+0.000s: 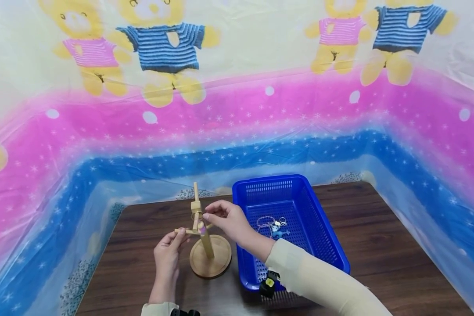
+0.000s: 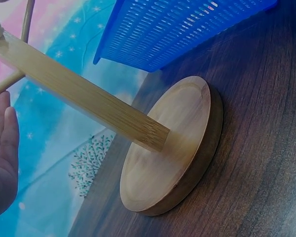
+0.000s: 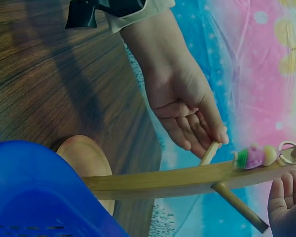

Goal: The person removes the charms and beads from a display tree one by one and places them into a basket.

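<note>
A wooden stand point(image 1: 207, 248) with a round base point(image 2: 187, 118) and side pegs stands on the table. My left hand point(image 1: 170, 252) pinches the end of its lower left peg point(image 3: 208, 154) between thumb and fingers. A keychain charm point(image 3: 256, 155) in purple, green and yellow hangs against the post, its metal ring point(image 3: 287, 154) near an upper peg. My right hand point(image 1: 231, 221) is raised beside the top of the stand, fingers loosely bent and thumb apart from the index finger. Its fingertips are close to the upper peg and ring, with nothing visible between them.
A blue plastic basket point(image 1: 325, 224) stands right of the stand, under my right forearm. Inside lie a blue charm point(image 1: 278, 234) and a pinkish beaded loop point(image 1: 263, 221). The dark wooden table point(image 1: 383, 237) meets a bear-print cloth point(image 1: 229, 118) behind and at the sides.
</note>
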### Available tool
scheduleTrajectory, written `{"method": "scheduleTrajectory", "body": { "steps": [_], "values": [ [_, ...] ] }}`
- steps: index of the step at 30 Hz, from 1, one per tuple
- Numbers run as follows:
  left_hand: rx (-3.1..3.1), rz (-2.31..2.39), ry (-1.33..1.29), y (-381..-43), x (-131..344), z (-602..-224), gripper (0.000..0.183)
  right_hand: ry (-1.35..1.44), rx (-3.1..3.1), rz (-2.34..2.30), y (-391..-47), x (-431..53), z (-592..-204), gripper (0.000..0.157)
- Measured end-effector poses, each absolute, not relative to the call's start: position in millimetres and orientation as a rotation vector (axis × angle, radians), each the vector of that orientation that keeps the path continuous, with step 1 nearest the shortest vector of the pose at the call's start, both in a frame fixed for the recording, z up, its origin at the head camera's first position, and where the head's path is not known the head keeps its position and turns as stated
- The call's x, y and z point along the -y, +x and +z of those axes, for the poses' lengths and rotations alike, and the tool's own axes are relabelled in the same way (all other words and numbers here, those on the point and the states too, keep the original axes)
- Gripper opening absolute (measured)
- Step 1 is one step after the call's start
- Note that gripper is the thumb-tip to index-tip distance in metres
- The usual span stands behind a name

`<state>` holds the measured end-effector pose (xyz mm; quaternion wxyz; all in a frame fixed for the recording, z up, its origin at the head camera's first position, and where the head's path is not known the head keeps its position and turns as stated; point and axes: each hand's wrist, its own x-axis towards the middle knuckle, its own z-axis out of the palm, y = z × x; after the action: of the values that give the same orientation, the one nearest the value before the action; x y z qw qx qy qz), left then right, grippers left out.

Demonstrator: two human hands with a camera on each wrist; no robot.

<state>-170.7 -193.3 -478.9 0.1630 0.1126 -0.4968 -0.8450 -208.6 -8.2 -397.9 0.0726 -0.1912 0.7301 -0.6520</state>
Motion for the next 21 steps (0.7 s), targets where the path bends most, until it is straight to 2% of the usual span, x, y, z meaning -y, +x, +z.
{"method": "scheduleTrajectory", "body": {
  "steps": [6, 9, 17, 21],
  "values": [
    [1.400, -2.386, 0.129, -173, 196, -490, 0.011, -0.579, -2.194, -1.962, -213, 12, -401, 0.022],
    [1.397, -2.382, 0.100, -173, 196, -492, 0.008, -0.575, -2.208, -1.970, -214, 14, -403, 0.021],
    [1.467, -2.404, 0.315, -172, 196, -480, 0.027, -0.572, -2.200, -2.013, -213, 19, -402, 0.018],
    [1.492, -2.412, 0.343, -171, 196, -477, 0.029, -0.575, -2.192, -2.034, -213, 20, -402, 0.017]
  ]
}}
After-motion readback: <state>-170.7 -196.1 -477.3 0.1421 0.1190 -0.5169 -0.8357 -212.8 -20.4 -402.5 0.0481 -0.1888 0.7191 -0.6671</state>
